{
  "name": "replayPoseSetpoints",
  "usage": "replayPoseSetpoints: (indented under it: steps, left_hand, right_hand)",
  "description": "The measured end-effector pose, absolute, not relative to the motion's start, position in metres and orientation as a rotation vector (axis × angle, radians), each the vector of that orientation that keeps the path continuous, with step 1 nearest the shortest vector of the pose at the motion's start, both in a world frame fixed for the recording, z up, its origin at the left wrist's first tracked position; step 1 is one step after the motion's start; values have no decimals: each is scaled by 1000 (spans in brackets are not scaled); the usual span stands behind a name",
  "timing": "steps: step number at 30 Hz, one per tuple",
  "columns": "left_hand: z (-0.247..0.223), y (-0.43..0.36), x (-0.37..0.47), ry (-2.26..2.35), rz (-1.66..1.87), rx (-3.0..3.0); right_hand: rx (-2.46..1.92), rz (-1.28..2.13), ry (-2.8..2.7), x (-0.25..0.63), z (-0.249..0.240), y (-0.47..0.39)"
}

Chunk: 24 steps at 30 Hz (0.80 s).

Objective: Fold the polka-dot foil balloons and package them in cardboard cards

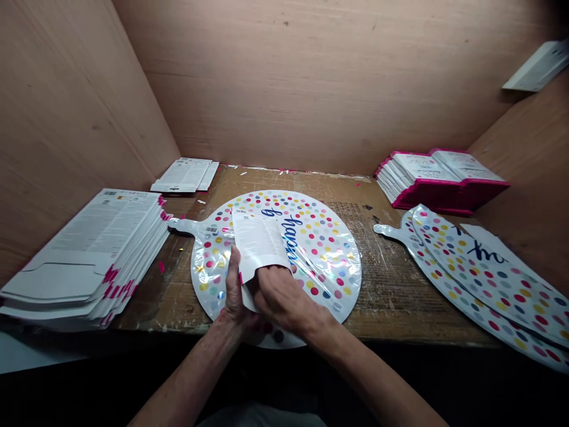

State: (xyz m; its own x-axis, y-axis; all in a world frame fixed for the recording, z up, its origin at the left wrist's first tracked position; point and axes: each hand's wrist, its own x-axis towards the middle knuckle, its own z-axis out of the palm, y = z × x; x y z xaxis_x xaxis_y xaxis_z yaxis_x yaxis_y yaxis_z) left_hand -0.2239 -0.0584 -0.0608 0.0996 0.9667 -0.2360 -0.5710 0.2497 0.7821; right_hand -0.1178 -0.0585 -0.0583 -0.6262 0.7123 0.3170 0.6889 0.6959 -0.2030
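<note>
Both hands pinch a white printed card sleeve (pixel 259 246) over the near part of a flat dotted foil balloon (pixel 311 249): left hand (pixel 235 290) grips its near-left edge, right hand (pixel 278 296) slides inside the opening. Keeping the sleeve's mouth spread would ease insertion. Left of the balloon lies a sleeve stack (pixel 84 255); right, more balloons (pixel 480 273); bare tabletop (pixel 391 284) between.

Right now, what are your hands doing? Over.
Left hand grips paper card; right hand fingers tucked inside it. Card over dotted balloon. Card stack left, balloon pile right.
</note>
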Motion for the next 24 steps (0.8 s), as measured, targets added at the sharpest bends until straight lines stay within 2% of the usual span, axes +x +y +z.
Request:
replayPoseSetpoints:
  steps: [2,5,10,12,15,20,24]
  left_hand:
    - [-59,-57,-243,1014,1163,753]
    - [-55,-58,-268,1422,871,1097]
    - [-48,-50,-267,2213,555,1850]
    - [-53,-44,-252,2124,568,2224]
    - [-70,-36,-226,1655,639,2530]
    - [-91,-30,-207,1485,695,2531]
    - [-95,-31,-210,1455,739,2506]
  right_hand:
    - [-914,24,-2521,-104,-62,-80]
    - [-706,-19,-2430,-81,-82,-107]
    - [-699,118,-2393,-49,-95,-119]
    - [-738,117,-2338,-38,-89,-115]
    - [-923,-21,-2309,-28,-83,-105]
    - [-1068,-123,-2469,-26,-88,-89]
    - [-989,-199,-2517,-27,-92,-83]
